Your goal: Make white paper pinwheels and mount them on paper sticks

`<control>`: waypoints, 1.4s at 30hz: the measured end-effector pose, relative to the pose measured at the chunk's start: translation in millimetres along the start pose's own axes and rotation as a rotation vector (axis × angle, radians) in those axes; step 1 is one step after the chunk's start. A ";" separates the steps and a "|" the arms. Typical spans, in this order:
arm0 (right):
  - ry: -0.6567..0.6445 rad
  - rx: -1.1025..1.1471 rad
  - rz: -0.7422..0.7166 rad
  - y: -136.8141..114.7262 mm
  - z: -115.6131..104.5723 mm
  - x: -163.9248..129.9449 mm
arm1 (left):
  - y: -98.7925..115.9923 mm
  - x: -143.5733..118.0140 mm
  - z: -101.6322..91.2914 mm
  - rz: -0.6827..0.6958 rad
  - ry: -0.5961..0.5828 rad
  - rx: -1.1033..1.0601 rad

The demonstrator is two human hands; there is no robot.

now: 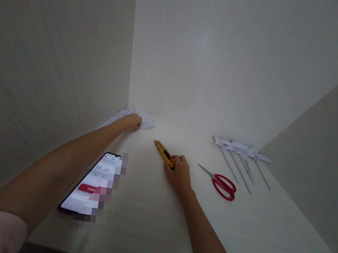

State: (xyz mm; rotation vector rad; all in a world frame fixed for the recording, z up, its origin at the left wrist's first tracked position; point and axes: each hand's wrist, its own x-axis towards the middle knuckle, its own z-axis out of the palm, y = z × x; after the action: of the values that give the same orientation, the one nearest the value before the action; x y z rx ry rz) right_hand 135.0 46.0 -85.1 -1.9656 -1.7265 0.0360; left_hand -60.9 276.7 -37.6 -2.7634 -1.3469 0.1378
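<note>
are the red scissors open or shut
Shut, or nearly so. The red scissors lie flat on the table with the blades together in one thin line and the two handle loops side by side.

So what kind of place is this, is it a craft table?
Probably a small craft desk boxed in by plain white walls. On the pale table lie red scissors, a yellow utility knife under the right hand, and paper pinwheels on sticks.
</note>
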 end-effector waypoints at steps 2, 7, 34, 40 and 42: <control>0.001 0.006 -0.007 0.4 0.0 0.4 | -3.2 1.3 -1.1 0.030 -0.006 -0.007; -0.005 0.016 -0.016 1.0 -0.6 0.6 | -6.4 4.3 -7.2 0.095 -0.035 0.000; -0.044 0.201 -0.199 -27.4 18.6 15.6 | -7.6 -12.6 -27.0 -0.130 0.163 0.082; 0.170 0.524 -0.035 -18.3 21.8 23.0 | 4.7 -22.8 -49.1 -0.173 0.296 0.016; 0.221 0.614 -0.036 -16.2 20.8 23.2 | 11.6 -26.6 -52.1 -0.185 0.333 -0.016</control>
State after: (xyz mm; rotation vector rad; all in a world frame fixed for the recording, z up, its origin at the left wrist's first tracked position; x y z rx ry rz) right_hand 117.2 75.9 -89.5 -1.4277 -1.3920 0.2898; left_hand -62.5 247.6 14.5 -2.5079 -1.4978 -0.3289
